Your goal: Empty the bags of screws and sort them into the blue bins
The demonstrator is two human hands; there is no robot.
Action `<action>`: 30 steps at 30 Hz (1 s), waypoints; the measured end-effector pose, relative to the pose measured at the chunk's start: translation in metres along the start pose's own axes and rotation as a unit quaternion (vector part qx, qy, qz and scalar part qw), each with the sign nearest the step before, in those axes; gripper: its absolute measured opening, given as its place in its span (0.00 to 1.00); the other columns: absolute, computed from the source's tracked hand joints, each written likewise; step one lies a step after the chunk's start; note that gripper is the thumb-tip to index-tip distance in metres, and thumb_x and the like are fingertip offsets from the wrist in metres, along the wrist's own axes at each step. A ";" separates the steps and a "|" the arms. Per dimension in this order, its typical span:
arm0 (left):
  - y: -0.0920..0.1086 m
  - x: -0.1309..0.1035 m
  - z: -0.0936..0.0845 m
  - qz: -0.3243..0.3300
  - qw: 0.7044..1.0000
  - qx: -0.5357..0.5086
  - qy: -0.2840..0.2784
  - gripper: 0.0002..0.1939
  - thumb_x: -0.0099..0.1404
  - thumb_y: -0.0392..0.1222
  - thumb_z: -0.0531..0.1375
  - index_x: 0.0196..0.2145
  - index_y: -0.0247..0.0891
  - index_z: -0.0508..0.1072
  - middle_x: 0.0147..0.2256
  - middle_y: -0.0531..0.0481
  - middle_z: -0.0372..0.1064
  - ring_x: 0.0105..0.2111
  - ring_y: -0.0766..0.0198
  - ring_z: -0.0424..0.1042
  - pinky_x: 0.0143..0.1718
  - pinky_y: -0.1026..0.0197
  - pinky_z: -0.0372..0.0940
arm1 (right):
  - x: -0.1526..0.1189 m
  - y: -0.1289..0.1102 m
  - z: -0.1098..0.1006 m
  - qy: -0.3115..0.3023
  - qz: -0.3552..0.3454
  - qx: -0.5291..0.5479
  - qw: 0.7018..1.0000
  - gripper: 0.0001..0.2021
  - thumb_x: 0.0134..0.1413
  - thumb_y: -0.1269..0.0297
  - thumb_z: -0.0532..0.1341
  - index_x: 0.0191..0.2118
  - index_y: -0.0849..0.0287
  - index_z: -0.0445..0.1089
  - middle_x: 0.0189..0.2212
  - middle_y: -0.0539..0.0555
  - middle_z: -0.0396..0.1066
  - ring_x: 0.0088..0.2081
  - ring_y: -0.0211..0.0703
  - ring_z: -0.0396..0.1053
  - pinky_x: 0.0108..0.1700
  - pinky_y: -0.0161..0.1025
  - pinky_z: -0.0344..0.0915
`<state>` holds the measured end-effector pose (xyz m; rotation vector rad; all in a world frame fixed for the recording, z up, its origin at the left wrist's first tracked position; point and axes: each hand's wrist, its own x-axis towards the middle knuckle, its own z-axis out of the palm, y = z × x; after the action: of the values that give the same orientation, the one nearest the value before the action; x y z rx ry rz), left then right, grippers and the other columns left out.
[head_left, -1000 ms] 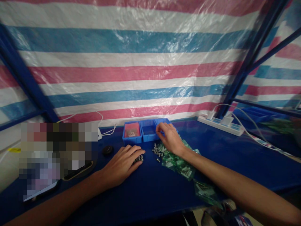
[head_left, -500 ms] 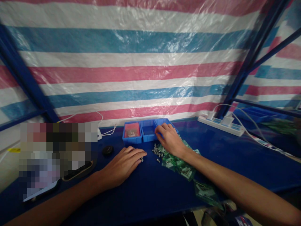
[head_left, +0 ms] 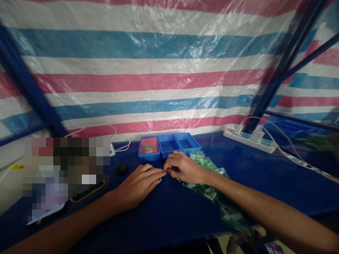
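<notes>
My left hand rests low on the blue table, its fingers held together and curved over, with the shiny end of a small metal screw showing under the fingertips. My right hand is bent in a pinch, thumb and forefinger right at the left fingertips. Whatever it pinches is too small to make out. Under and behind the right hand lie green-tinted clear plastic bags of metal parts. Most of the loose screws are hidden by that hand; a few show at its lower edge.
Three blue bins stand at the back: the left bin holds a pink sheet and a bag, beside the middle bin and right bin. A round black object lies left. A white power strip with cables is at back right.
My right hand has come from in front of the right bin, down and left to the left fingertips, now covering the loose screws. My left hand has stayed nearly still.
</notes>
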<state>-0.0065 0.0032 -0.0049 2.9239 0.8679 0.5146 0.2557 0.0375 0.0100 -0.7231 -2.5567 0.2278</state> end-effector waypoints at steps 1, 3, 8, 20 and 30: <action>0.000 0.000 0.000 0.001 1.000 0.003 0.000 0.19 0.82 0.43 0.52 0.66 0.43 0.68 0.60 0.49 0.73 0.54 0.55 0.69 0.56 0.51 0.64 | -0.001 0.000 0.001 -0.001 0.000 0.001 1.000 0.09 0.61 0.78 0.64 0.42 0.56 0.75 0.38 0.50 0.76 0.42 0.45 0.71 0.55 0.46 0.56; 0.000 0.001 0.000 0.002 1.000 0.006 0.002 0.19 0.82 0.43 0.52 0.66 0.43 0.69 0.59 0.49 0.73 0.54 0.55 0.69 0.56 0.52 0.64 | -0.001 0.001 0.002 -0.003 0.001 0.001 1.000 0.10 0.58 0.78 0.65 0.42 0.56 0.75 0.37 0.50 0.75 0.41 0.45 0.71 0.54 0.45 0.57; 0.000 0.001 0.001 0.008 1.000 0.012 0.006 0.18 0.82 0.42 0.52 0.65 0.43 0.70 0.58 0.48 0.74 0.54 0.56 0.69 0.55 0.52 0.63 | -0.002 0.003 0.002 -0.007 0.007 -0.001 1.000 0.07 0.60 0.73 0.68 0.41 0.56 0.73 0.36 0.50 0.75 0.41 0.46 0.70 0.53 0.45 0.56; 0.001 0.001 -0.001 0.012 1.000 0.015 -0.007 0.18 0.82 0.43 0.54 0.65 0.45 0.70 0.58 0.49 0.74 0.54 0.55 0.69 0.54 0.51 0.63 | -0.001 -0.001 0.001 -0.023 0.009 -0.003 1.000 0.05 0.65 0.73 0.66 0.42 0.57 0.71 0.38 0.51 0.74 0.42 0.46 0.68 0.50 0.44 0.56; 0.001 0.001 0.000 0.004 1.000 0.015 -0.009 0.16 0.81 0.43 0.54 0.63 0.44 0.71 0.58 0.50 0.73 0.54 0.55 0.69 0.55 0.51 0.62 | -0.001 0.000 0.001 -0.018 0.008 -0.009 1.000 0.05 0.64 0.73 0.65 0.39 0.56 0.70 0.35 0.50 0.72 0.41 0.46 0.67 0.48 0.42 0.56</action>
<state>-0.0054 0.0030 -0.0049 2.9553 0.8708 0.4801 0.2561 0.0371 0.0082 -0.7534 -2.5914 0.2264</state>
